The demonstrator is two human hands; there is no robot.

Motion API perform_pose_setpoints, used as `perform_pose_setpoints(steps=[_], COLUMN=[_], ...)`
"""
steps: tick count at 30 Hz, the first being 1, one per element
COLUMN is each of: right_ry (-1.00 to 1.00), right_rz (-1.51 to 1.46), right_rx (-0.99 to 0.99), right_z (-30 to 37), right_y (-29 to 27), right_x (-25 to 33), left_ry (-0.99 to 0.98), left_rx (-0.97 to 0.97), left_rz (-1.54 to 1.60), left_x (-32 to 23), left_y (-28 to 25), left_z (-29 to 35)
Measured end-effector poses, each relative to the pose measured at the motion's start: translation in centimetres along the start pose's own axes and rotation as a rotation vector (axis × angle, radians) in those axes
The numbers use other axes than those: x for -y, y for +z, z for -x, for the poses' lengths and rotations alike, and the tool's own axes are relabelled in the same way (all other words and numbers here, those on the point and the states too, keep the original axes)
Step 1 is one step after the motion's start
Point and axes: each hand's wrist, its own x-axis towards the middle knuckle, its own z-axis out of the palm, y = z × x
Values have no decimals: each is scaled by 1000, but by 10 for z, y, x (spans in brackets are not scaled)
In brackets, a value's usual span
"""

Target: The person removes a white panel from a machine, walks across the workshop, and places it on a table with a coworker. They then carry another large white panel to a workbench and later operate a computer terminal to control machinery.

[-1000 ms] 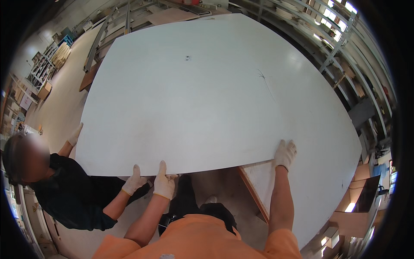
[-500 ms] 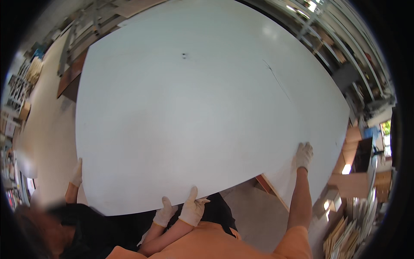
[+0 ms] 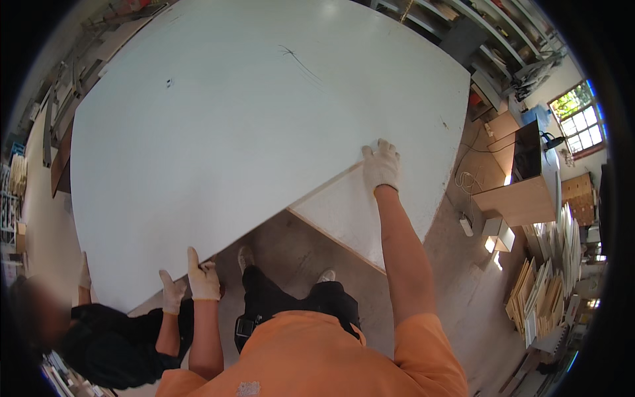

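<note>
A large white panel (image 3: 198, 132) spreads across most of the view, with a dark scratch-like mark near its far side. My left hand (image 3: 204, 278), in a pale glove, grips its near edge, thumb on top and fingers underneath. Farther right my gloved right hand (image 3: 382, 167) lies flat with fingers spread, by the end of the panel's visible near edge. Below that edge shows a second white board (image 3: 350, 215) with a wood-coloured rim. Left of my left hand, a co-worker's gloved hand (image 3: 173, 292) holds the same panel edge; their other hand (image 3: 85, 272) is at its left side.
The co-worker in black (image 3: 112, 344) stands close on my left. At right are an open wooden cabinet (image 3: 519, 198), a cable (image 3: 468, 178) on the floor and a stack of boards (image 3: 539, 298). Shelves (image 3: 489, 26) line the far right, near a window (image 3: 579, 116).
My view has swung to the right. The panel's near edge now slants more steeply, and more of the lower board and floor shows. Both my hands stay at the panel.
</note>
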Motion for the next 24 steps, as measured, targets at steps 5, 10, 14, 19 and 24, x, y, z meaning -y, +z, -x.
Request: perform_pose_setpoints(steps=[5, 10, 14, 19, 24], right_ry=[-84, -188, -140, -131, -295], right_rz=[46, 130, 99, 80, 95], right_rx=[114, 182, 144, 113, 130], right_z=[-18, -48, -83, -139, -172], right_y=[-16, -13, -11, -31, -48], right_x=[6, 18, 7, -18, -53], left_ry=[3, -57, 8, -44, 143], left_rx=[-210, -364, -437, -595, -497], left_rz=[-65, -140, -142, -176, -183], left_x=[-21, -25, 0, 24, 71], left_y=[-1, 15, 61, 129, 193], left_z=[-16, -35, -41, -22, 3])
